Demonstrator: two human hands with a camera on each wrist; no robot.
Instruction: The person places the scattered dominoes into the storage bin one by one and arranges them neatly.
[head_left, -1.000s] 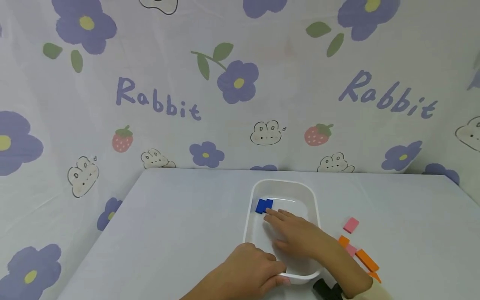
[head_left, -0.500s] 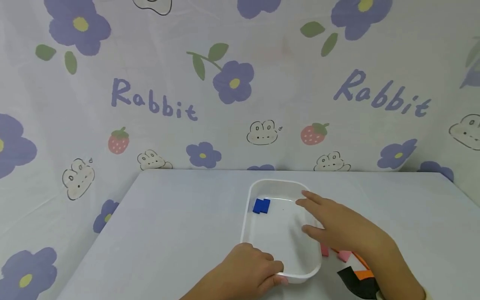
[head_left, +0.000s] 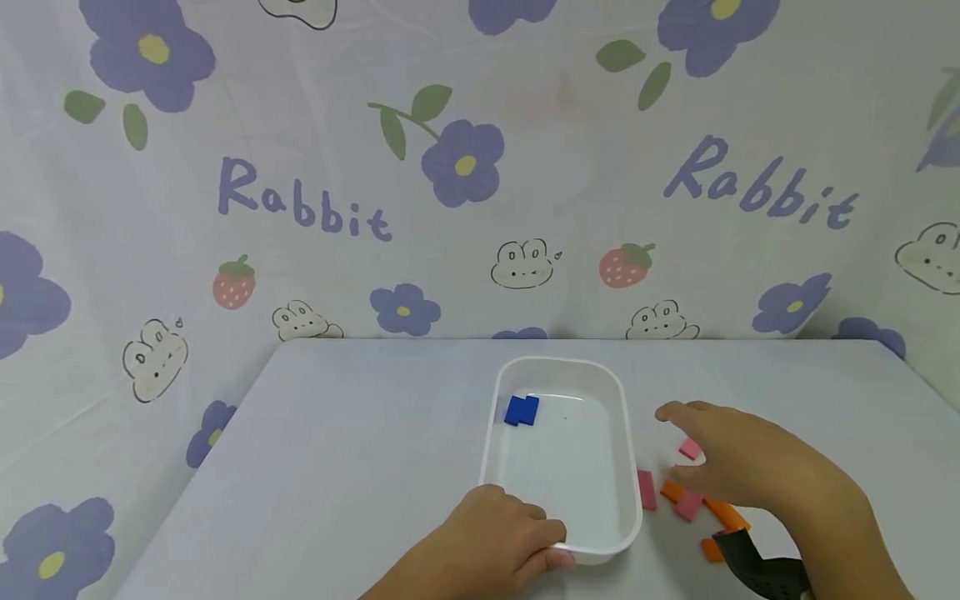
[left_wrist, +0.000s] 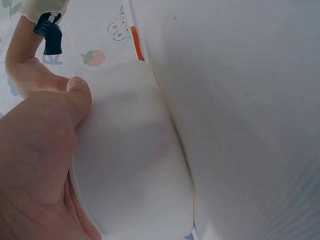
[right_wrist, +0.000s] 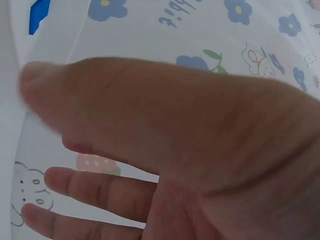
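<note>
Tray (head_left: 562, 492), white, rests on the table (head_left: 375, 450); left hand (head_left: 504, 533) clamped on its near rim, thumb outside, fingers over the edge. Two blue pieces (head_left: 522, 411) touch each other on the tray floor, far left. Right hand (head_left: 746, 454) hangs to the tray's right, thumb and fingers apart, near pink pieces (head_left: 689, 505) and orange pieces (head_left: 727, 513) on the table.

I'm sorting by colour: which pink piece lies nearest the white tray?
The pink piece right beside the white tray, along its right wall; the other pink pieces lie farther right.
</note>
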